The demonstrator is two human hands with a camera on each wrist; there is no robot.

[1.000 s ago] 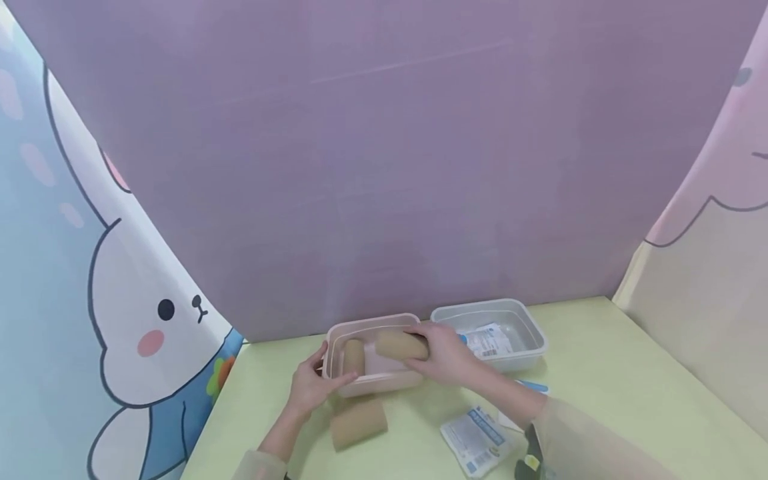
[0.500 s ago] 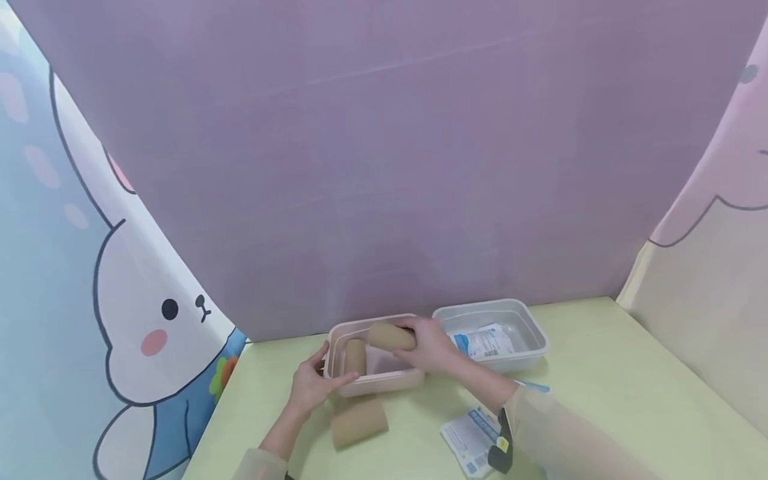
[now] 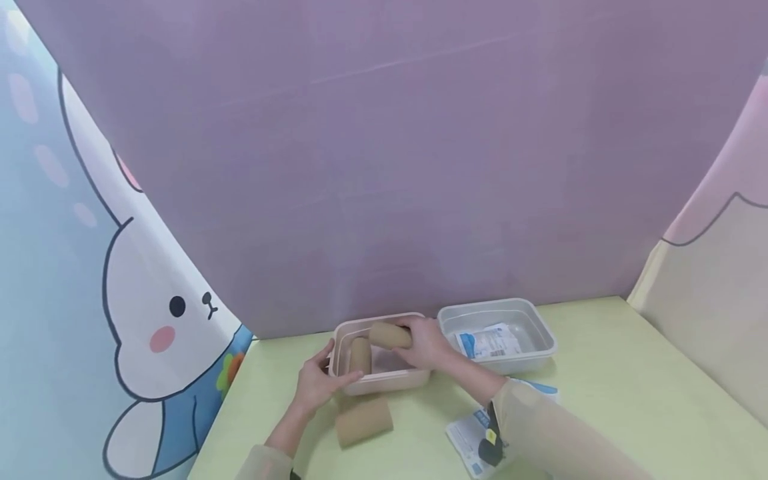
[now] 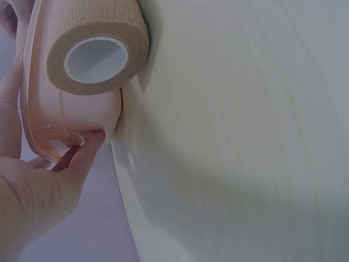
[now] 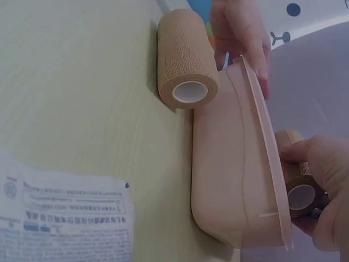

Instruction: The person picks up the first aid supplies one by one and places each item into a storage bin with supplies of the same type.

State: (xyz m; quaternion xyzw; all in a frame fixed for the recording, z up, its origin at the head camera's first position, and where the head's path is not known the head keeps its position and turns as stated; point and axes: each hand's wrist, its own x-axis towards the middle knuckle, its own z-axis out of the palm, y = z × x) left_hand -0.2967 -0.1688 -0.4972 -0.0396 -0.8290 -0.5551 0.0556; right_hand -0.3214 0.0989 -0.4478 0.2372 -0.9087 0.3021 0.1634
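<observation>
My left hand [image 3: 318,385] grips the left end of a pink plastic container [image 3: 393,383], thumb over the rim and fingers at the end wall. In my right hand [image 3: 427,345] is a tan self-adhesive bandage roll [image 3: 389,335], pinched between thumb and fingers inside the container's opening. A second tan roll [image 3: 360,357] lies in the left part of the container. On the table just in front lies a third roll [image 3: 364,422], its white core facing the left wrist camera. Whether the held roll touches the container's floor cannot be told.
A grey container [image 3: 522,363] stands right of the pink one, with white-and-blue packets [image 3: 492,341] inside. Another printed packet [image 3: 465,433] lies on the table, partly under my right forearm, near a blue-edged item [image 3: 543,387]. A purple panel [image 3: 384,167] rises behind.
My right hand has moved the held roll left and slightly back within the container, closer to the roll lying there. My left hand keeps its grip on the container.
</observation>
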